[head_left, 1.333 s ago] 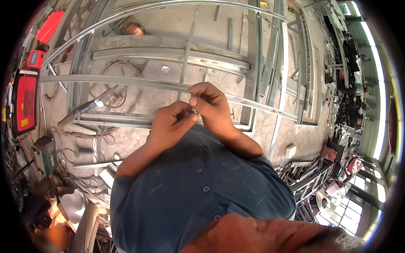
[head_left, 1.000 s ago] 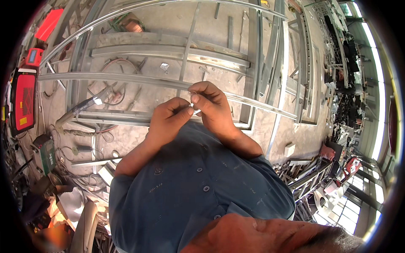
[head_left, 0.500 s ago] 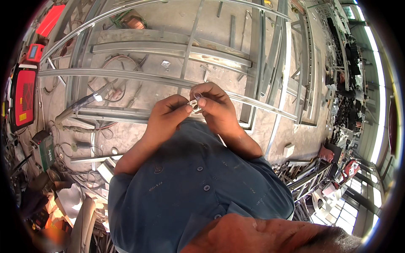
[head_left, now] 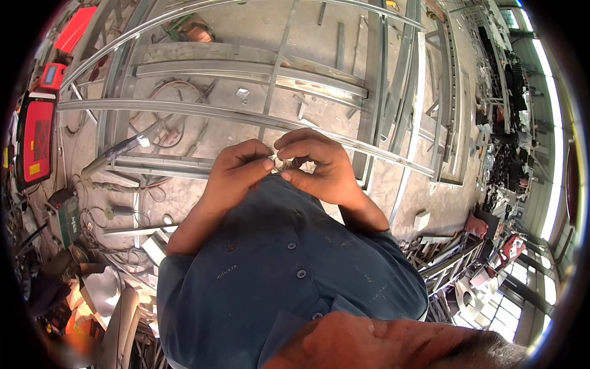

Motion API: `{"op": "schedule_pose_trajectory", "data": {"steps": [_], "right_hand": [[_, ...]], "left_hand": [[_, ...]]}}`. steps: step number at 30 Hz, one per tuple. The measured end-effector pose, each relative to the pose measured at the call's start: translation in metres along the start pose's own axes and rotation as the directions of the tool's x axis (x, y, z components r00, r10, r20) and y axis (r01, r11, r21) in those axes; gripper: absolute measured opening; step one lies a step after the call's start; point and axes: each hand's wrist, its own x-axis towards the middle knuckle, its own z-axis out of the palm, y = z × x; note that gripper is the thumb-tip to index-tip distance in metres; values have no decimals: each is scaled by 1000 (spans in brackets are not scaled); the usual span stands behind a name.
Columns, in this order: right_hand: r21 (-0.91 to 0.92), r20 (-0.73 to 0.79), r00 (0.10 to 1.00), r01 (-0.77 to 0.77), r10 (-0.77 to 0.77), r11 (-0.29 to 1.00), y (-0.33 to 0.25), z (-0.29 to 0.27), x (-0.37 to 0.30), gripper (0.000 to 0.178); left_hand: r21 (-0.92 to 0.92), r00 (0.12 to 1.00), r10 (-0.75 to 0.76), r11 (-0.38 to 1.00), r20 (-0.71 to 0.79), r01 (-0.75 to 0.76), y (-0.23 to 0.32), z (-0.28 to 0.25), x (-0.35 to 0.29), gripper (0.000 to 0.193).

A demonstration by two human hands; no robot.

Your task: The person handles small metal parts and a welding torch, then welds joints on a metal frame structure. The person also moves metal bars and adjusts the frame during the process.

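Observation:
Close in front of my shirt, both hands meet at a small shiny metal fitting [head_left: 281, 163] with a round part. My left hand [head_left: 236, 175] pinches its left side between thumb and fingers. From the right, my right hand [head_left: 329, 167] curls round the other side, thumb below and fingers above, with a gap showing inside the curl. Fingers cover much of the fitting, so its exact kind is unclear.
A welded frame of metal bars [head_left: 203, 107] spans the floor beyond my hands. A cable with a torch-like handle [head_left: 126, 147] lies left. Red-and-black machine [head_left: 37, 141] and green case [head_left: 66, 218] stand far left. Metal stock [head_left: 452, 252] is piled at right.
My right hand has shifted slightly down and right, its thumb and fingers spreading wider round the fitting. A thin ring seen at the right fingertips before is no longer distinct. My left hand keeps its pinch.

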Motion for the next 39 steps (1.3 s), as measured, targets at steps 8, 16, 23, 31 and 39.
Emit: {"op": "schedule_pose_trajectory", "data": {"steps": [8, 16, 23, 31, 39], "right_hand": [[-97, 4, 1000, 27, -26, 995, -3, 1, 1, 31], [-139, 32, 999, 33, -29, 990, -6, 2, 3, 32], [-178, 27, 999, 39, -34, 983, -5, 2, 3, 34], [-189, 27, 1000, 0, 5, 982, -9, -1, 2, 46], [-221, 32, 999, -10, 18, 975, -12, -3, 3, 52]], "left_hand": [[-32, 1000, 15, 999, 7, -14, -2, -1, -2, 16], [-20, 1000, 20, 1000, 10, -19, -3, -2, -4, 17], [92, 999, 28, 995, -15, -27, 3, -1, -5, 17], [-63, 999, -15, 998, 30, 17, 2, -6, -2, 18], [-164, 997, -62, 984, 35, 67, -1, -4, 0, 22]]}}
